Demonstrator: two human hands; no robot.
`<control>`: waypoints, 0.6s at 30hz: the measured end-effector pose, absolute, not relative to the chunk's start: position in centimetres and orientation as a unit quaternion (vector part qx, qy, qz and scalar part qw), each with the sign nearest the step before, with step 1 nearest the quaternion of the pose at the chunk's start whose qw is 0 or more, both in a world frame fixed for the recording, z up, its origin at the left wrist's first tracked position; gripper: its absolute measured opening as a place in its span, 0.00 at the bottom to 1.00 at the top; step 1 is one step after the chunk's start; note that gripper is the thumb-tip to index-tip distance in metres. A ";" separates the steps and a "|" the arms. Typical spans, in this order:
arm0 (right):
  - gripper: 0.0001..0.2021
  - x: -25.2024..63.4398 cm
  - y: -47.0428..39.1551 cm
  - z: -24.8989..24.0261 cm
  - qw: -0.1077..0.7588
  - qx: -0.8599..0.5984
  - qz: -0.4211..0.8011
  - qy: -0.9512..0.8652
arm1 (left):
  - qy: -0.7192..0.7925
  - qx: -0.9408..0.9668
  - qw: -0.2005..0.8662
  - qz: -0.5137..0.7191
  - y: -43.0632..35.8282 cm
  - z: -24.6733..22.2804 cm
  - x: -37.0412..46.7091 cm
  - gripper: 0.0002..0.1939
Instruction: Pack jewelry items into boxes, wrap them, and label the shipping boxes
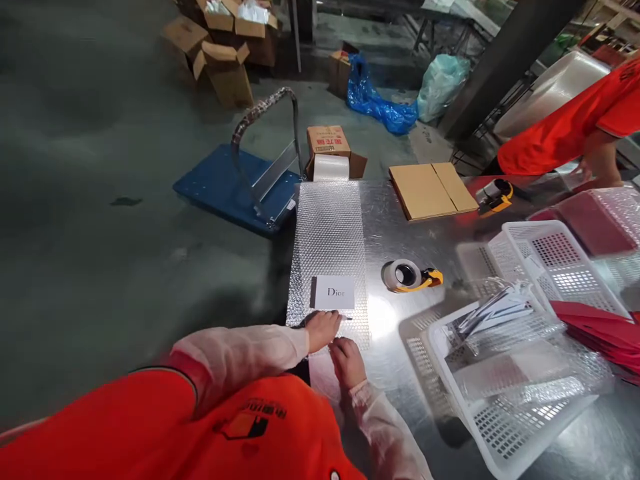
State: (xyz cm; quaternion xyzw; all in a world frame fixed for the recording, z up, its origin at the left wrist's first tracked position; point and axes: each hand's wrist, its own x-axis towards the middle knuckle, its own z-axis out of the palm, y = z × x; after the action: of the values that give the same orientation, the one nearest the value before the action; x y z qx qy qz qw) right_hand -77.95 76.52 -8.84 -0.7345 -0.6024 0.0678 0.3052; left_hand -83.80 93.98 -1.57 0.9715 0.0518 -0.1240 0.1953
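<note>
A strip of bubble wrap (330, 227) runs lengthwise over the metal table's left side. On its near part lies a white box (335, 292) lettered "Dior", flat and face up. Just below the box, my left hand (324, 331) is closed over the wrap; a small thin thing with a dark tip pokes out beside its fingers, too small to name. My right hand (347, 362) is at the near end of the wrap, its curled fingers pinching the edge. A tape dispenser (404, 275) with a yellow handle sits to the right of the wrap.
White baskets (463, 407) with wrapped items stand at right, beside red envelopes (600, 333). Flat cardboard (433, 190) and another tape dispenser (495, 193) lie at the far edge. A blue trolley (210, 190) is on the floor. A co-worker (565, 127) stands at far right.
</note>
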 end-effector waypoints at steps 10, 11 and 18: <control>0.13 -77.5 76.8 -8.7 0.270 -0.732 0.055 -0.623 | 0.171 0.954 0.229 -0.095 100.0 3.2 -81.1 0.29; 0.12 -77.5 76.8 -8.6 0.274 -0.730 0.053 -0.624 | 0.183 0.951 0.226 -0.108 101.0 3.3 -80.8 0.41; 0.13 -77.5 76.9 -8.6 0.269 -0.735 0.049 -0.621 | 0.178 0.947 0.226 -0.141 102.7 2.1 -81.8 0.48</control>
State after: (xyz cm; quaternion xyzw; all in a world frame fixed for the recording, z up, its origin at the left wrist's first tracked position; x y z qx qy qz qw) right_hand -77.46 76.91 -8.61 -0.7351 -0.6205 0.0494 0.2685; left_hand -81.79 102.69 2.13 0.9472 0.1783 -0.1415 0.2258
